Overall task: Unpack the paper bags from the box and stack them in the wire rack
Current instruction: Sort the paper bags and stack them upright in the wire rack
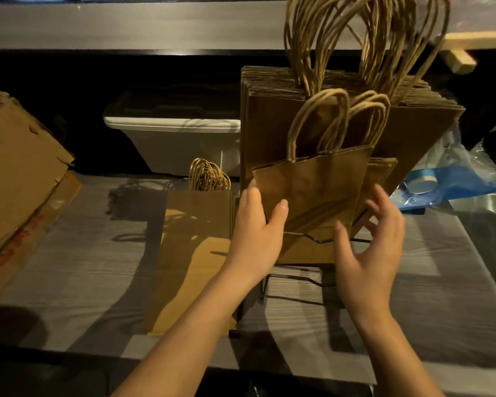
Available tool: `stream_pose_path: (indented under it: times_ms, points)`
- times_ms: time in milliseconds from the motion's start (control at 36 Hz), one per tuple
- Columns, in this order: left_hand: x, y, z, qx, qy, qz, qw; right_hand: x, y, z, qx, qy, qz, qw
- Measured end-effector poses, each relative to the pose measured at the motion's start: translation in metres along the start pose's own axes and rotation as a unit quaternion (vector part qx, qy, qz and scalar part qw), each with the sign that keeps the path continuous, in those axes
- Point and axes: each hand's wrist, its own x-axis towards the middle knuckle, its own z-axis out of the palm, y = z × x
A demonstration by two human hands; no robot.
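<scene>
Step in hand, my read: seating the small bags [318, 184] in the front of the wire rack [304, 239], 1 o'clock from centre. Left hand [258, 222] pinches their left edge, thumb in front. Right hand [375, 239] is open, fingers spread, just beside their right edge; contact unclear.

Advice: bags sit tilted, so level them, drop the bottom edges behind the front wire, press from both sides, and keep the handles clear of the loops behind.

Rack holds big bags [269, 116] upright at the back, small ones in front. Flat pile of bags [195, 242] lies on the table [83, 267] at 7 o'clock, just beside the rack. Box [17, 167] at 9 o'clock, inside hidden. White bin [178, 138] at 11, contents too dark to tell.
</scene>
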Motion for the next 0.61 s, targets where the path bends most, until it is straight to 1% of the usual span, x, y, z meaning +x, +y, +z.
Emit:
stream_pose_path:
  times_ms: [83,139,222,278,389,500,556,611]
  points:
    - [-0.002,-0.002,-0.002,-0.017,0.003,-0.014,1.0,0.01,-0.002,-0.001,0.048,-0.041,0.064,0.996]
    - [-0.002,0.001,-0.001,-0.023,0.007,-0.013,1.0,0.014,-0.004,-0.001,0.077,-0.066,0.085,0.991]
    - [-0.003,0.011,0.002,-0.029,0.009,0.01,0.999,0.017,-0.009,0.0,0.083,-0.077,0.082,0.99]
    - [-0.001,0.017,0.004,-0.023,0.012,0.022,0.999,0.016,-0.011,0.002,0.077,-0.071,0.073,0.992]
    - [0.003,0.018,0.008,-0.002,-0.016,0.012,1.0,0.01,-0.012,0.004,0.068,-0.063,0.094,0.991]
    - [0.002,0.004,0.007,0.013,-0.01,-0.023,1.0,-0.001,-0.013,0.003,0.055,-0.041,0.074,0.995]
    - [0.0,-0.002,0.006,0.012,-0.01,-0.043,0.999,-0.009,-0.016,0.004,0.047,-0.026,0.038,0.998]
    - [-0.002,-0.008,0.003,0.009,-0.012,-0.058,0.998,-0.018,-0.022,0.005,0.054,-0.028,-0.003,0.998]
